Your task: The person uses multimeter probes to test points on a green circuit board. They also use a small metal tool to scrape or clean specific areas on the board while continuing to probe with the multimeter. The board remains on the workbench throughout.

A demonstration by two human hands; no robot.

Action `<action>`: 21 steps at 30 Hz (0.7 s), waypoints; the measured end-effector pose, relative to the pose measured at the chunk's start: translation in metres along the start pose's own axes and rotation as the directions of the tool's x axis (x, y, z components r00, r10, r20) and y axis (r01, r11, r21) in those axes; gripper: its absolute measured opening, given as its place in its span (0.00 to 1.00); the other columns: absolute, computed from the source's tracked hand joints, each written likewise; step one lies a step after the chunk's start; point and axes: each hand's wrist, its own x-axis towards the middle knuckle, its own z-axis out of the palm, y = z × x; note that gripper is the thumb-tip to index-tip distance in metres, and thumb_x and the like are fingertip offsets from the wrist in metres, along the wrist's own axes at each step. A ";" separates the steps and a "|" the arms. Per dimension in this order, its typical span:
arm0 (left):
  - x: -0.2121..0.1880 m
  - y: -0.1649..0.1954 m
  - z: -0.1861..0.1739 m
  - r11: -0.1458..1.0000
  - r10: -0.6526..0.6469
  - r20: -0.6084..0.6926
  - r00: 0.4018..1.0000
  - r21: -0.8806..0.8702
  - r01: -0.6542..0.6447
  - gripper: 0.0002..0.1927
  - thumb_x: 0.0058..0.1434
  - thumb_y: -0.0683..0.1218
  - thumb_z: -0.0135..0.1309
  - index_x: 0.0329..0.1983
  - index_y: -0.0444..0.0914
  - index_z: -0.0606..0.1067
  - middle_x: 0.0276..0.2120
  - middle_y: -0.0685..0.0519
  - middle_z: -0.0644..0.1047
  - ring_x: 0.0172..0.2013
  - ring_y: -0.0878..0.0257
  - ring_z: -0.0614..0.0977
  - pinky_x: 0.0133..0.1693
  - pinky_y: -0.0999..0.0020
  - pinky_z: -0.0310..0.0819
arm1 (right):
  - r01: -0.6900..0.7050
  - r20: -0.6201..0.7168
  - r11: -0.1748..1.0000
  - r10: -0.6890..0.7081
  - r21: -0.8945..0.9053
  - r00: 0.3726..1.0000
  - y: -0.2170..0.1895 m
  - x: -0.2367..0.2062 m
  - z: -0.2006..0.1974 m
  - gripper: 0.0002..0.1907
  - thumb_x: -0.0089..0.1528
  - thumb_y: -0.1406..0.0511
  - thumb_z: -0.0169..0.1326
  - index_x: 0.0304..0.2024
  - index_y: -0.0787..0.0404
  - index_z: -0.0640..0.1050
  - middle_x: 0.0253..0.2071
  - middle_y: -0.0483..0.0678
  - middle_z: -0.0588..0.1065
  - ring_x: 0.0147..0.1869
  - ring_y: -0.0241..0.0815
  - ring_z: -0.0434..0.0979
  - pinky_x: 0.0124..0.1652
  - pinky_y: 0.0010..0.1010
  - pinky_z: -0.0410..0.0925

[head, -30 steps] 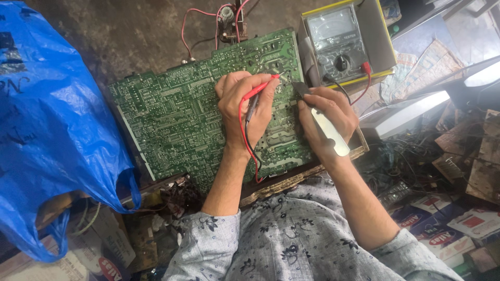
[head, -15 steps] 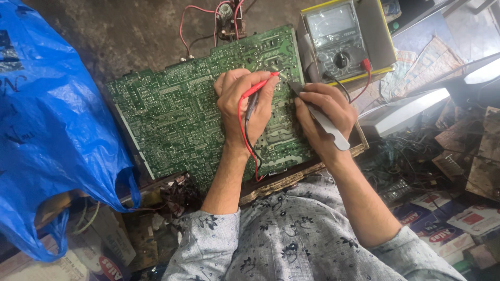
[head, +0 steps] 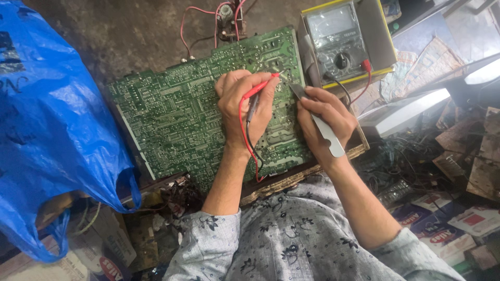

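Nearest the camera was the person's patterned grey shirt [head: 291, 234], both forearms reaching forward. Boxes with red and blue print [head: 448, 224] lay low right, tangled scrap beside them. A big blue plastic bag [head: 52, 130] filled the left side, overlapping the board's left edge.

The green circuit board [head: 198, 114] lay solder side up on a wooden tabletop edge [head: 291, 179], tilted across the middle of the view. The left hand [head: 245, 106] rested on the board, its grip closed around the red probe [head: 260, 88] and a black probe [head: 252, 112], red tip pointing up-right at the solder joints near the board's upper right. Red and black leads ran down past the wrist. The right hand [head: 325, 117] sat just beside it at the board's right edge, grip clenched on a white-handled tool [head: 325, 132], dark tip touching the board close to the red probe tip.

Farther back, an analog multimeter [head: 338, 44] in a yellow-edged case stood beyond the right hand, leads plugged in. A white flat lamp-like object [head: 406, 109] lay right. Red wires [head: 208, 21] looped off the board's far edge onto the dark floor.
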 end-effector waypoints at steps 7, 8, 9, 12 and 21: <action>0.000 0.000 -0.001 1.000 0.013 -0.002 1.000 0.012 -0.013 0.09 0.60 0.42 0.69 0.39 0.40 0.80 0.33 0.56 0.79 0.40 0.60 0.79 0.52 0.63 0.67 | 0.015 0.006 1.000 -0.015 -0.021 1.000 -0.001 0.003 0.000 0.08 0.62 0.76 0.65 0.42 0.67 0.81 0.49 0.56 0.81 0.51 0.47 0.85 0.50 0.32 0.76; 0.000 0.000 0.000 1.000 0.004 -0.004 1.000 0.003 -0.004 0.09 0.60 0.42 0.69 0.39 0.40 0.80 0.33 0.56 0.79 0.39 0.61 0.79 0.52 0.64 0.68 | 0.010 0.012 1.000 -0.010 -0.021 1.000 -0.001 0.003 -0.001 0.07 0.62 0.76 0.65 0.42 0.66 0.81 0.49 0.56 0.81 0.50 0.47 0.85 0.50 0.32 0.76; 0.000 0.000 -0.001 1.000 -0.006 -0.005 1.000 -0.005 0.006 0.08 0.60 0.42 0.69 0.40 0.40 0.80 0.33 0.56 0.79 0.39 0.61 0.79 0.52 0.64 0.68 | -0.005 0.010 1.000 0.006 -0.013 1.000 -0.002 0.003 -0.001 0.07 0.62 0.76 0.65 0.41 0.66 0.81 0.49 0.56 0.81 0.50 0.47 0.85 0.49 0.32 0.76; 0.000 0.001 0.000 1.000 -0.006 -0.015 1.000 0.002 0.006 0.08 0.60 0.42 0.69 0.39 0.40 0.80 0.32 0.56 0.79 0.39 0.61 0.79 0.52 0.63 0.67 | -0.025 0.007 1.000 0.025 -0.001 1.000 -0.003 0.003 -0.002 0.07 0.61 0.76 0.65 0.41 0.66 0.81 0.49 0.56 0.81 0.49 0.47 0.85 0.49 0.31 0.76; 0.000 -0.001 0.000 1.000 0.011 -0.010 1.000 0.006 -0.010 0.09 0.60 0.42 0.69 0.40 0.40 0.80 0.32 0.56 0.78 0.39 0.60 0.79 0.51 0.64 0.68 | -0.023 -0.001 1.000 0.023 0.011 1.000 0.001 0.001 0.000 0.07 0.62 0.76 0.65 0.42 0.66 0.81 0.49 0.56 0.81 0.49 0.46 0.85 0.48 0.30 0.76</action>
